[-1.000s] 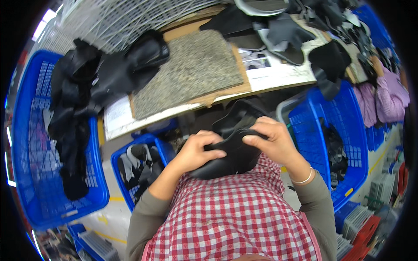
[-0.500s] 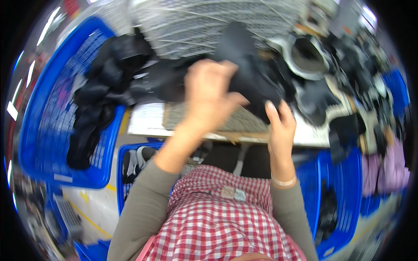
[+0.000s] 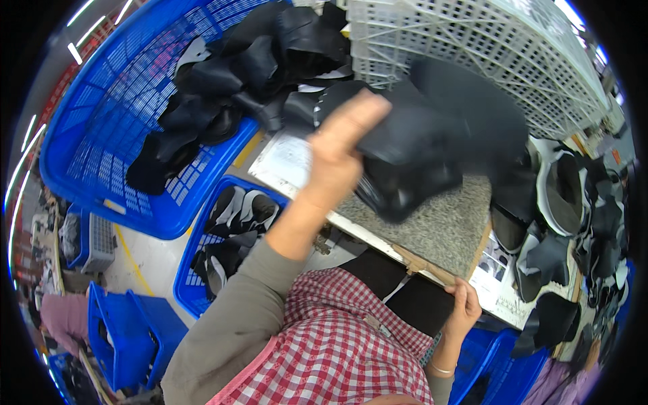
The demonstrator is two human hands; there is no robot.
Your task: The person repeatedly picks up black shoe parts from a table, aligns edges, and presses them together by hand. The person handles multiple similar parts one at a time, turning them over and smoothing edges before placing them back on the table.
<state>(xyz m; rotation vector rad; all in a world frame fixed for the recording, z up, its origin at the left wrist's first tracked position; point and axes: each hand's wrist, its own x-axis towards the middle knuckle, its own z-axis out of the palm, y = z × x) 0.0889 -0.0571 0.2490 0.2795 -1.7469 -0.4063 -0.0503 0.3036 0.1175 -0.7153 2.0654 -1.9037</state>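
Note:
Blurred by motion, my left hand [image 3: 341, 152] reaches over the work table with its fingers pressed together at the edge of a black shoe upper [image 3: 412, 128]. The upper is a wide, limp, smooth piece, also smeared, and hangs over a grey speckled pad [image 3: 442, 226]. My left thumb is mostly hidden. Lower and to the right, my right hand [image 3: 462, 310] is at the table's front edge, its fingertips drawn together by the brown rim of the pad. What lies between those fingertips, if anything, is too small to make out.
A large blue basket [image 3: 101, 182] of black uppers [image 3: 236, 74] stands at the left. Below it sits a smaller blue crate [image 3: 192, 270] of black-and-white shoe parts. A white mesh crate [image 3: 472, 40] rises behind the table. More shoe pieces [image 3: 560, 192] crowd the right side.
My view has turned, so the table now slants down to the right. My right hand has left the black upper and dropped to the table's front edge. My left hand is now at the upper.

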